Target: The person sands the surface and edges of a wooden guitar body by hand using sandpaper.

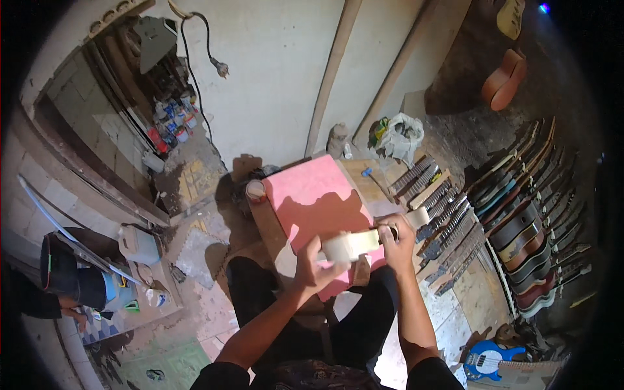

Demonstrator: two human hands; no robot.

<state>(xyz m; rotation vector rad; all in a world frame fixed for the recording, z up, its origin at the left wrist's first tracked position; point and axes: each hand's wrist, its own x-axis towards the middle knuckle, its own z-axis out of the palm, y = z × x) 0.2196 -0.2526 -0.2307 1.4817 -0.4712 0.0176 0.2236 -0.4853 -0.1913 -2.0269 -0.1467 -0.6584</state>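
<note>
A pale cream piece (363,242), apparently bare wood, is held above the bench between my two hands. My left hand (316,268) grips its left end, thumb underneath. Around its right part my right hand (397,242) is closed, where a small dark part shows at the fingers. Past the right hand a paler end (418,217) sticks out; whether it belongs to the same piece I cannot tell. Below lies a pink sheet (305,182) on a low wooden bench, with the shadow of my head and hands on it.
An open round tin (256,190) stands at the bench's left edge. To the right lie several instrument necks (448,208) and a row of guitars (523,240). A blue bass guitar (491,359) is at lower right. Another person's hand (75,316) shows at far left, near a dark bucket (57,263).
</note>
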